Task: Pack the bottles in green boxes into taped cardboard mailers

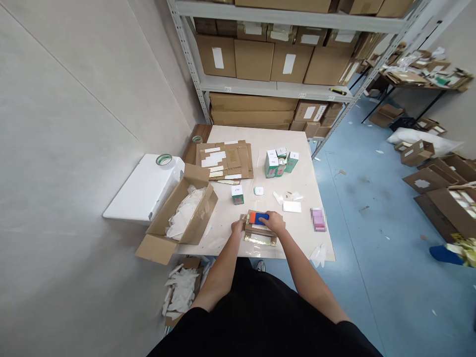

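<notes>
Near the front edge of the table, a small brown cardboard box (266, 231) lies with shiny clear tape along its front. My right hand (274, 222) is closed on a blue and orange tape dispenser (259, 218), held against the top of the cardboard. At the cardboard's left end, my left hand (237, 226) grips the edge, its fingers partly hidden. Beyond my hands are a green and white carton (237, 195) and a small white box (259, 191). Several similar green and white cartons (272, 164) stand together farther back.
An open carton (201, 218) with white packing material stands left, beside a white box (143, 186) bearing a tape roll (164, 159). Flattened cardboard (243, 158) lies at the back. A white flat box (292, 207) and pink-purple packet (318, 219) lie right. Shelving (260, 85) stands behind.
</notes>
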